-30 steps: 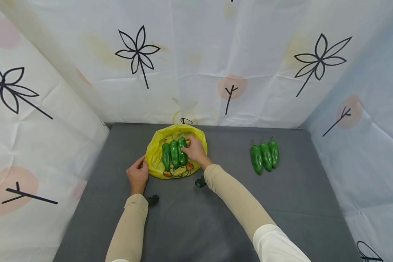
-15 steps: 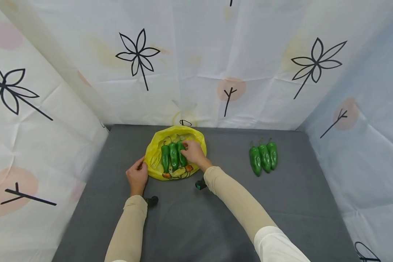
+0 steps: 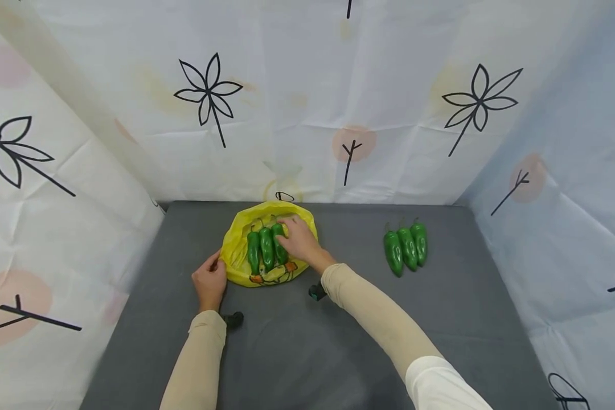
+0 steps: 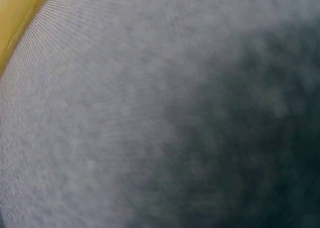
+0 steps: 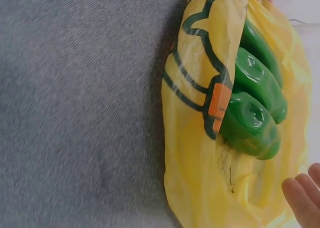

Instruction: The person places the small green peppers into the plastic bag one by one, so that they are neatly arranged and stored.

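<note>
Yellow plastic makes up the bag [image 3: 234, 250] in front of the person, and I see three green peppers [image 3: 266, 249] lying side by side in it, stems pointing away. The left hand [image 3: 209, 282] pinches the bag's left rim between thumb and fingers, so the peppers lie to the right of that grip, across a strip of bare yellow. The right hand [image 3: 303, 242] is over the bag's right side, next to the rightmost pepper [image 3: 278, 254]; on my head feed the thumb overlaps that pepper's edge, and I cannot tell from there whether they touch.

The right wrist view helps me more — the fingertips [image 5: 295, 189] it shows are loosely extended, with yellow bag visible between them and the closest pepper, so I read that hand as relaxed rather than pinching. It also gives me the rounded lower ends of the peppers and a close look at the dark line print [image 5: 205, 83] on the bag's front. My left wrist view is mostly blurred grey cloth [image 4: 100, 113], with a slice of yellow in the upper left corner. Only the head view shows three more peppers [image 3: 407, 249] — grouped together on the cloth, well to the bag's right.
</note>
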`<act>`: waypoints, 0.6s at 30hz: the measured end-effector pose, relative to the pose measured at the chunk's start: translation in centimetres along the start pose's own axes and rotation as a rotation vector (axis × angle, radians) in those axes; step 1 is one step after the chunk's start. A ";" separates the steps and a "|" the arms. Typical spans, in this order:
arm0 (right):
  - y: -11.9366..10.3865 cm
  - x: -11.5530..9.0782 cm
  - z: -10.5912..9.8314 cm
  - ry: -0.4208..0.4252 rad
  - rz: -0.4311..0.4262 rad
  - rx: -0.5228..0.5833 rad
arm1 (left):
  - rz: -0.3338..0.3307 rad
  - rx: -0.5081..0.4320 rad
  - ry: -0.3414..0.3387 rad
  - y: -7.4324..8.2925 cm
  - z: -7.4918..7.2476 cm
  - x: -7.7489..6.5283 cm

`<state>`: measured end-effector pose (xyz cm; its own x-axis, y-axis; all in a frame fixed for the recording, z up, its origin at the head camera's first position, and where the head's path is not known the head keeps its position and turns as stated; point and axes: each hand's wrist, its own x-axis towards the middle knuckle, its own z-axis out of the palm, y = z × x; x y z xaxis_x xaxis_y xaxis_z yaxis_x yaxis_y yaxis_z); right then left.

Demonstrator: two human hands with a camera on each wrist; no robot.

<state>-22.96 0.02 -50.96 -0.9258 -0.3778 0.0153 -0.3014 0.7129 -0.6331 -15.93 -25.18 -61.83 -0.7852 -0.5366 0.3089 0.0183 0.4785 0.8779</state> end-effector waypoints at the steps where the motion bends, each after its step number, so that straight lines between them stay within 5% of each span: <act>1: 0.0 -0.2 -0.1 0.006 -0.011 -0.021 | -0.006 -0.001 -0.001 0.0 0.0 0.0; 18: 0.9 -2.3 -1.1 0.120 -0.142 -0.434 | 0.007 0.014 -0.005 0.4 -0.1 0.0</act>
<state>-21.33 2.24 -50.70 -0.8806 -0.4366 0.1840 -0.4708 0.8500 -0.2362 -15.84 -25.03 -61.45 -0.7883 -0.5295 0.3134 0.0153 0.4923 0.8703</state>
